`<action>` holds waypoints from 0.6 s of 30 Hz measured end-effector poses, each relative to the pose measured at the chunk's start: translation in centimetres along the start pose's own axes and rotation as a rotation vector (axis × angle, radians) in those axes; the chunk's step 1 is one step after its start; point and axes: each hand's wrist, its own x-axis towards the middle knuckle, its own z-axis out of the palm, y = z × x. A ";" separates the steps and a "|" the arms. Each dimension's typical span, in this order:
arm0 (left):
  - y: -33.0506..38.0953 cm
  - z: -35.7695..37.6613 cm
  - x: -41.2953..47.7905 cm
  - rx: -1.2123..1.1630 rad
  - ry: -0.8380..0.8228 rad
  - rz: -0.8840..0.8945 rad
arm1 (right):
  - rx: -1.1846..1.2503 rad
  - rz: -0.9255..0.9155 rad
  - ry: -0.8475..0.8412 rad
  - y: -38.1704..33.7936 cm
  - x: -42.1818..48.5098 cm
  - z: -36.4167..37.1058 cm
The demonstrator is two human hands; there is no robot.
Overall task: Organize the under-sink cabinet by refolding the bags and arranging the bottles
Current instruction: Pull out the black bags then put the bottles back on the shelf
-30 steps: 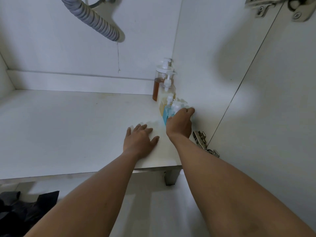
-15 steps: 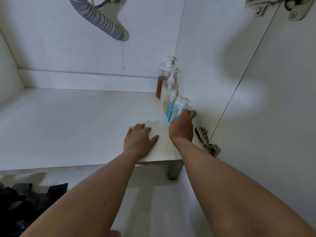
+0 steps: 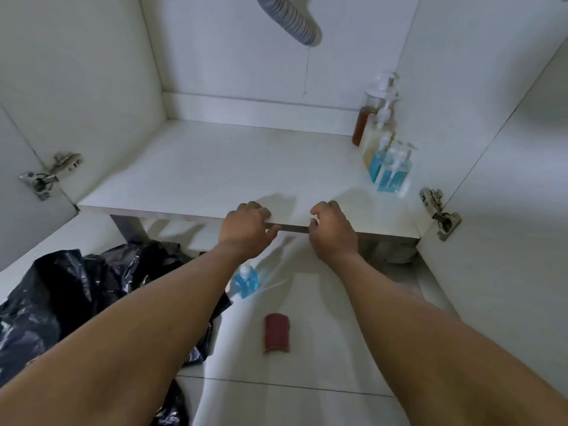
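Note:
Several pump bottles stand in a row along the cabinet's right wall: an amber bottle (image 3: pixel 364 124) at the back, a pale yellow bottle (image 3: pixel 375 142) in front of it, then two blue bottles (image 3: pixel 391 176) nearest the front. Another small blue bottle (image 3: pixel 246 281) stands on the tiled floor below the cabinet edge. Crumpled black plastic bags (image 3: pixel 76 296) lie on the floor at the left. My left hand (image 3: pixel 246 224) and my right hand (image 3: pixel 332 230) are at the front edge of the cabinet floor (image 3: pixel 215 173), fingers loosely curled, holding nothing.
A grey corrugated drain hose (image 3: pixel 295 23) hangs from the top centre. Metal door hinges sit at the left (image 3: pixel 49 176) and right (image 3: pixel 439 210) cabinet sides. A small red object (image 3: pixel 276 333) lies on the floor tiles between my arms.
My right hand let go of the front blue bottle and drew back to the shelf edge. My left hand lifted off the shelf and drew back too. The view pulled back and down.

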 end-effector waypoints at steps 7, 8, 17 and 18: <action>-2.5 5.3 -11.2 -0.031 0.192 -0.031 | 0.139 -0.077 -0.266 -1.6 -4.4 7.8; -2.5 6.4 -12.3 -0.067 0.149 -0.065 | 0.157 -0.053 -0.292 -1.6 -4.6 8.4; 0.4 13.5 -17.1 -0.516 -0.154 -0.359 | 0.202 0.070 -0.505 -2.3 -3.9 13.2; 0.7 13.9 -17.2 -0.527 -0.153 -0.364 | 0.223 0.081 -0.525 -2.4 -3.8 13.6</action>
